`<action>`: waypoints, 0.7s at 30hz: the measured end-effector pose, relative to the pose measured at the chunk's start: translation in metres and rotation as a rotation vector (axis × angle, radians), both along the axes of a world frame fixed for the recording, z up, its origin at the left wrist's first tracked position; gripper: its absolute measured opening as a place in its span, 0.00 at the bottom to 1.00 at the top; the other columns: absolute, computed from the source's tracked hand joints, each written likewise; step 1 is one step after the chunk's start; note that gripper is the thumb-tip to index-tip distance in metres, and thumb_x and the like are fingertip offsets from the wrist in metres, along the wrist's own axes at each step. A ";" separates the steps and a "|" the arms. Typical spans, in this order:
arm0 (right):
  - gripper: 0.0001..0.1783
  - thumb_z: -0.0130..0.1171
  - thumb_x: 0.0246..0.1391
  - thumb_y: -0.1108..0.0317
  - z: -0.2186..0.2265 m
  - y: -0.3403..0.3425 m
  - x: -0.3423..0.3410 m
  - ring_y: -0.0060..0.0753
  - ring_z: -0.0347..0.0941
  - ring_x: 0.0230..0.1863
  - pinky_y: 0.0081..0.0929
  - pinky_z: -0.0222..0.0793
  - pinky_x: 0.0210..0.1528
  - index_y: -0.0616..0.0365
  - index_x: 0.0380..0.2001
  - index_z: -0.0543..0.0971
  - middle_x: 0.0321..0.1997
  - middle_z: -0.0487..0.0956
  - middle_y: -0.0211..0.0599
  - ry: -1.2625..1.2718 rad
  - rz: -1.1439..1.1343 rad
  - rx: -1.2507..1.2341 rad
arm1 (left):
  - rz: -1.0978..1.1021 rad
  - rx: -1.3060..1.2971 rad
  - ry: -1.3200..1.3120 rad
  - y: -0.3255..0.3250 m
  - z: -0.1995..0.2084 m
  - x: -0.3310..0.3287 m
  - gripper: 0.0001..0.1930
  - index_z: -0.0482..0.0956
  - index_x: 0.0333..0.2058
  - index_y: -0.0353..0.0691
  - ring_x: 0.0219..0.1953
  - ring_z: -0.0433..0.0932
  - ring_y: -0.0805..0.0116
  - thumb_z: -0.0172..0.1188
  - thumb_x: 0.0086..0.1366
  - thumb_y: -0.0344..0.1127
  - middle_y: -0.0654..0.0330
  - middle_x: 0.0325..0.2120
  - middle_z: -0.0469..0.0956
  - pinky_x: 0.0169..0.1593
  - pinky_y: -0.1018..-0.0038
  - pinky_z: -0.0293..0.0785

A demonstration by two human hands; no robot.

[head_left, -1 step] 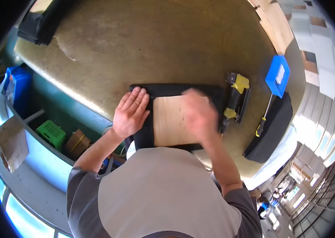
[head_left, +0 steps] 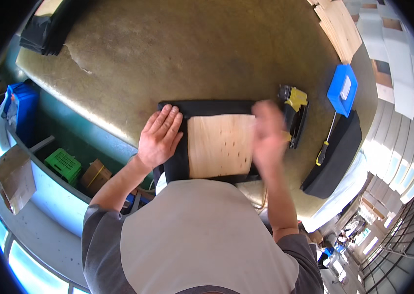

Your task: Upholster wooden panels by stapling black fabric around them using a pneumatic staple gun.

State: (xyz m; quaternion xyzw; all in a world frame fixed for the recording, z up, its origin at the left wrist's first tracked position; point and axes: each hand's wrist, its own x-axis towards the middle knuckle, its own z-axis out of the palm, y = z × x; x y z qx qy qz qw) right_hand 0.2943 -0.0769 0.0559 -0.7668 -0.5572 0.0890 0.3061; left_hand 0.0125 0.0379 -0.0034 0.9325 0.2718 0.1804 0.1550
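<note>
A pale plywood panel (head_left: 219,147) lies in front of me, bordered by black fabric (head_left: 212,107) along its far and left sides. My left hand (head_left: 160,134) rests flat on the fabric at the far left corner, its fingers stretched out and holding nothing. At the panel's right edge is my right hand (head_left: 269,134), smeared by motion, so its fingers cannot be made out. Just beyond that hand lies a yellow and black air nailer or stapler (head_left: 296,100), partly hidden behind it.
Right of the nailer, a yellow-handled screwdriver (head_left: 322,153) lies against folded black fabric (head_left: 337,161), near a blue bin (head_left: 342,90). Thin wood sheets (head_left: 339,29) are stacked far right. More black material (head_left: 43,34) sits far left; a green basket (head_left: 63,165) stands below the table's left edge.
My right hand has moved right, from over the plywood to its right edge, uncovering more of the panel and covering part of the nailer. My left hand stays on the corner.
</note>
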 end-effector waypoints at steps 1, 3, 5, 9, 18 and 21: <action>0.22 0.62 0.56 0.74 0.018 -0.005 0.020 0.55 0.76 0.53 0.44 0.75 0.55 0.65 0.55 0.76 0.50 0.79 0.49 -0.114 -0.272 -0.178 | 0.006 0.027 -0.023 0.000 0.003 0.000 0.22 0.82 0.52 0.34 0.63 0.76 0.52 0.68 0.59 0.33 0.49 0.56 0.81 0.66 0.59 0.70; 0.29 0.66 0.58 0.65 -0.019 -0.044 0.083 0.61 0.76 0.51 0.47 0.75 0.55 0.70 0.58 0.72 0.51 0.78 0.57 -0.193 -0.435 -0.186 | -0.014 0.050 -0.050 0.002 0.001 0.003 0.21 0.83 0.52 0.34 0.63 0.76 0.54 0.68 0.59 0.33 0.50 0.56 0.81 0.65 0.59 0.70; 0.34 0.69 0.56 0.61 -0.030 -0.044 0.102 0.63 0.77 0.50 0.47 0.75 0.56 0.72 0.60 0.71 0.51 0.78 0.59 -0.092 -0.470 -0.276 | -0.013 0.057 -0.116 0.003 -0.004 0.008 0.19 0.83 0.51 0.34 0.62 0.77 0.54 0.68 0.60 0.31 0.50 0.55 0.82 0.63 0.60 0.71; 0.36 0.72 0.49 0.62 -0.048 -0.047 0.133 0.54 0.80 0.43 0.45 0.76 0.51 0.71 0.57 0.71 0.43 0.80 0.56 -0.092 -0.404 -0.355 | -0.013 0.111 -0.175 0.002 -0.010 0.012 0.16 0.84 0.47 0.36 0.60 0.79 0.56 0.68 0.60 0.32 0.52 0.53 0.83 0.59 0.61 0.73; 0.15 0.63 0.53 0.75 0.081 0.004 -0.007 0.28 0.76 0.25 0.28 0.73 0.28 0.62 0.45 0.76 0.26 0.77 0.35 1.014 -0.205 -0.389 | 0.022 0.153 -0.244 -0.002 -0.019 0.006 0.12 0.85 0.43 0.37 0.57 0.82 0.60 0.66 0.60 0.32 0.53 0.49 0.85 0.56 0.63 0.74; 0.18 0.59 0.48 0.78 0.071 0.038 -0.048 0.28 0.74 0.19 0.28 0.72 0.26 0.64 0.46 0.77 0.24 0.77 0.34 1.072 -0.146 -0.596 | -0.013 0.154 -0.249 -0.005 -0.021 0.000 0.13 0.85 0.43 0.36 0.57 0.81 0.59 0.63 0.59 0.32 0.52 0.50 0.85 0.57 0.63 0.73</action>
